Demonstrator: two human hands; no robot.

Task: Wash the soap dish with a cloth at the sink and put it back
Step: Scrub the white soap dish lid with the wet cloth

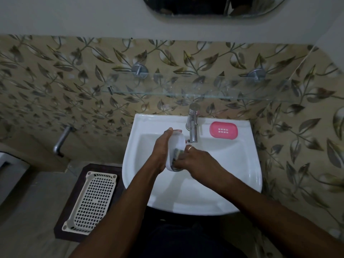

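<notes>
While left hand (pixel 161 148) grips white oval plastic soap dish (pixel 177 142) over white ceramic sink (pixel 234 174), right hand (pixel 195 161) pinches grey-green cloth (pixel 176 154) inside: scrubbing step. Next likely needs rinse at chrome tap (pixel 193 127).

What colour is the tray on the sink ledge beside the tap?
The tray is pink, seen in the head view.
</notes>
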